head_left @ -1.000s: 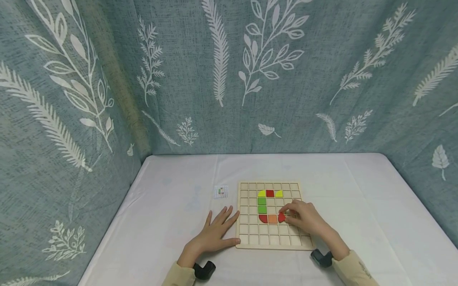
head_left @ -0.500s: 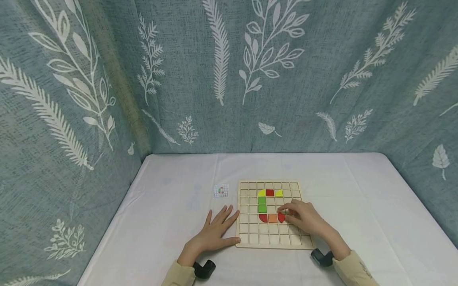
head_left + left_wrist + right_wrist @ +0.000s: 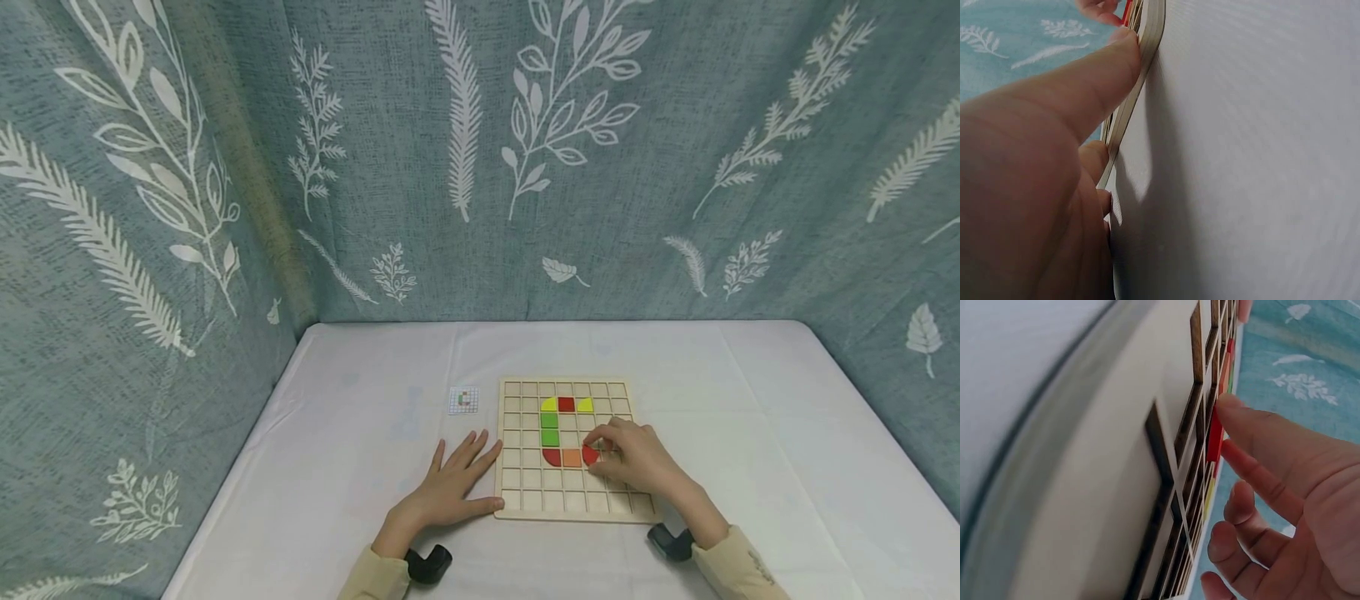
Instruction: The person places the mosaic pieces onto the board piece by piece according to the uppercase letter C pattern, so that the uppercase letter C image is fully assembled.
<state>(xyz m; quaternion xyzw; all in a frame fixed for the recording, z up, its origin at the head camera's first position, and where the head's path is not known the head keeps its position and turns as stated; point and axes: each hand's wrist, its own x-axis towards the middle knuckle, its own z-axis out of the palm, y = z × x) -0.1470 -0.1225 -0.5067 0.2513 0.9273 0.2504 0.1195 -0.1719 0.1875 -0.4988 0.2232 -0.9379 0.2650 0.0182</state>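
A light wooden grid board [image 3: 532, 502] lies flat on the table, seen whole in the head view. My right hand [image 3: 637, 457] pinches a red quarter-round tile [image 3: 589, 455] between thumb and index finger at a cell right of an orange square tile [image 3: 572, 457]. In the right wrist view, the red tile [image 3: 1215, 434] sits low among the grid bars, thumb and index tip on its edges. Fingers spread, my left hand [image 3: 448, 490] rests on the table, thumb and fingertip at the board's left edge. The left wrist view shows that thumb [image 3: 1100, 72] against the rim.
Also in the grid are a darker red rounded tile [image 3: 552, 457], green squares [image 3: 550, 429], a red square [image 3: 566, 405] and yellow rounded tiles [image 3: 549, 406]. A small pattern card [image 3: 463, 401] lies left of the board. A leaf-print curtain [image 3: 480, 275] hangs behind.
The red tile has turned and shifted slightly within its cell under my right fingers, and the right thumb has moved a little left and down. My left hand has stayed still.
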